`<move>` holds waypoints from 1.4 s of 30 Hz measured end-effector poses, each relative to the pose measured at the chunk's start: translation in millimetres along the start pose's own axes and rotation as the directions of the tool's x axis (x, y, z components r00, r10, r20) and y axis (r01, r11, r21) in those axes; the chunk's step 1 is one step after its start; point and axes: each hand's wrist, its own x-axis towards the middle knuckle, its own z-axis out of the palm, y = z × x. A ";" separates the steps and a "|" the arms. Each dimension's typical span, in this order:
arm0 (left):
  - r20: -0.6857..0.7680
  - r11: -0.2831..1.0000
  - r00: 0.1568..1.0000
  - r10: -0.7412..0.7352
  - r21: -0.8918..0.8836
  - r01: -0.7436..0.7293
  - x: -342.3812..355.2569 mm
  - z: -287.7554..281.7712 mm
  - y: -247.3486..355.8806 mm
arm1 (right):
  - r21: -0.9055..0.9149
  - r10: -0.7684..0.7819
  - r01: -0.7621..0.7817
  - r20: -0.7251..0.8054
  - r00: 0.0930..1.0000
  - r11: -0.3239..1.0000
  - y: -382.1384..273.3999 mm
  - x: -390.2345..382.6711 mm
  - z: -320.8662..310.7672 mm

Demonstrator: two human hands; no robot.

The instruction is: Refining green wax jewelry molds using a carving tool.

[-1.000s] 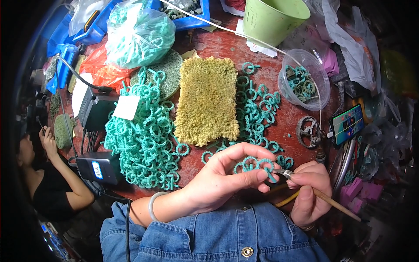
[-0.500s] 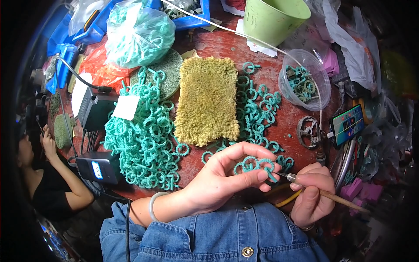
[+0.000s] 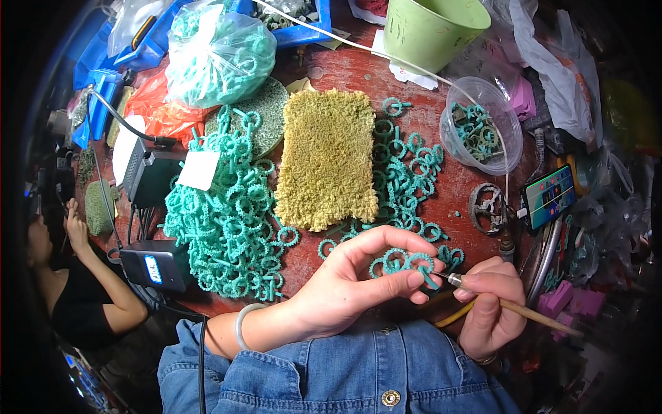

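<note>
Left hand (image 3: 355,279) half curled, thumb pinching teal rings (image 3: 412,261), right hand (image 3: 489,307) bent closed around a wooden-handled tool (image 3: 531,314)

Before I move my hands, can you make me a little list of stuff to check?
1. Left hand holding teal rings: ok.
2. Right hand gripping the wooden-handled tool: ok.
3. Metal tip touching a ring: cannot tell; it's right beside one, but too tiny to see.
4. Yellow mat uncovered: ok.
5. Left sleeve clear of cables: not ok; a black cable crosses in front.
</note>
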 end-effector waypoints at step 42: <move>-0.010 1.000 1.000 -0.021 -0.006 0.021 0.3 0.6 -0.5 | -0.026 0.008 -0.007 0.033 0.999 1.000 -0.2 -2.7 -4.0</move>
